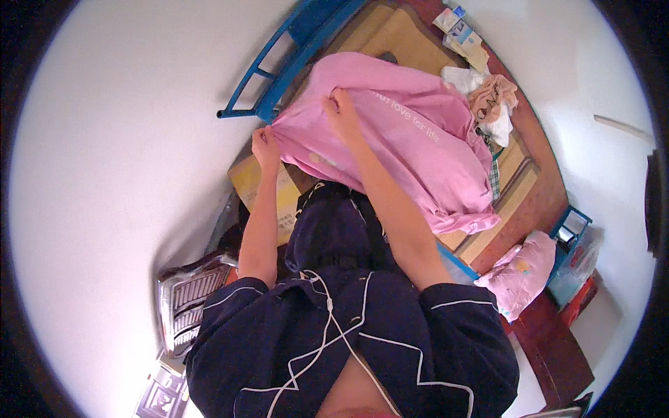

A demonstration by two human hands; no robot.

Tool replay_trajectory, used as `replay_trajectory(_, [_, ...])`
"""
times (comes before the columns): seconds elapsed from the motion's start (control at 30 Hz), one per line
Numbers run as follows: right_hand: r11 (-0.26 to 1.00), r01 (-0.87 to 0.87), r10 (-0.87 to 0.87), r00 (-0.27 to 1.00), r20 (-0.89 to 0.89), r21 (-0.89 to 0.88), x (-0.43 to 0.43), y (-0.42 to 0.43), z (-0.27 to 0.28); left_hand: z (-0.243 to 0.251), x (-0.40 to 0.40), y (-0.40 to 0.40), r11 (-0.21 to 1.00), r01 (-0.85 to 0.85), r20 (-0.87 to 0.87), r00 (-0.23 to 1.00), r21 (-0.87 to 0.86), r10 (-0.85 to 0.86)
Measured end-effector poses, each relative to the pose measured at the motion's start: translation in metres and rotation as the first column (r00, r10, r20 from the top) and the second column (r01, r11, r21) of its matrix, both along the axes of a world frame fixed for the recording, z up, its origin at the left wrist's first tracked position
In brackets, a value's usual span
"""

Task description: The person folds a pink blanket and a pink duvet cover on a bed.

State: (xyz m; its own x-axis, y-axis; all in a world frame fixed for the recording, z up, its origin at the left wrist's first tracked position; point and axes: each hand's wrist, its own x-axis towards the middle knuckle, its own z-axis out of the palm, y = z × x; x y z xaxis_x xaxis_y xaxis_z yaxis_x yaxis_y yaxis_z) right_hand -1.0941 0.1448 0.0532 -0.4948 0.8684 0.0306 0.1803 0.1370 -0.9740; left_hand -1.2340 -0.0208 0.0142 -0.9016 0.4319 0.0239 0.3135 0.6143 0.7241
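A large pink fabric cover with white lettering lies bunched across a bed, over a woven mat. My left hand pinches the cover's left corner near the blue metal bed frame and pulls it taut. My right hand grips a fold of the same cover, to the right of my left hand and a little farther off. What fills the cover, if anything, is hidden. A green checked cloth shows at its right edge.
Beside the wall stands the blue metal headboard. A yellow cardboard box is below my left hand. Crumpled peach cloth and packets lie at the far right edge. A pink patterned pillow rests at the lower right.
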Motion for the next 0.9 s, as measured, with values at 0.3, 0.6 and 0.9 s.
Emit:
replay_trajectory(0.3, [0.951,0.088,0.018,0.941,0.337,-0.296,0.052,0.001,-0.068,-0.073,-0.003,0.021,0.953,0.265,0.238,0.945,-0.146,-0.226])
replay_trajectory(0.6, [0.916,0.340,-0.182,0.825,0.536,-0.212,0.154,0.020,-0.131,-0.054,0.073,0.097,0.789,0.581,0.126,0.813,-0.200,-0.568])
replay_trajectory(0.9, [0.821,0.551,-0.515,0.600,0.612,0.150,0.262,0.053,-0.092,-0.030,0.181,0.152,0.486,0.866,0.245,0.500,-0.120,-0.830])
